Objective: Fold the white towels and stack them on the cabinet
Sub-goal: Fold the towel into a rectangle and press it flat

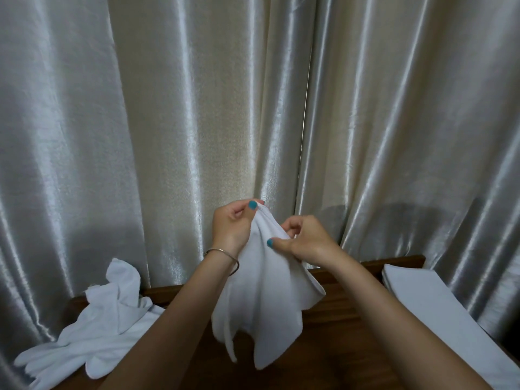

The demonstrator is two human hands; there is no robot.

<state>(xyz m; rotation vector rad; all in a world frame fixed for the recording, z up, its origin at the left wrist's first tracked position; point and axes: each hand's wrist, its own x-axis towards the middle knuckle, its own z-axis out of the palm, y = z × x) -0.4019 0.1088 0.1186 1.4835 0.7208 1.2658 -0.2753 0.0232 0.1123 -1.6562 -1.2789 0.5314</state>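
A white towel (261, 302) hangs loose above the dark wooden cabinet top (340, 327), held up by both hands. My left hand (232, 225) pinches its upper edge between thumb and fingers at the top. My right hand (302, 239) pinches the same edge a little lower and to the right. A heap of unfolded white towels (92, 327) lies crumpled on the cabinet's left end. A flat stack of folded white towels (439, 302) lies on the right end.
Shiny silver-beige curtains (197, 108) hang directly behind the cabinet and fill the background. The cabinet's raised back rail (365, 263) runs along the curtain. A thin metal bangle (225, 256) sits on my left wrist.
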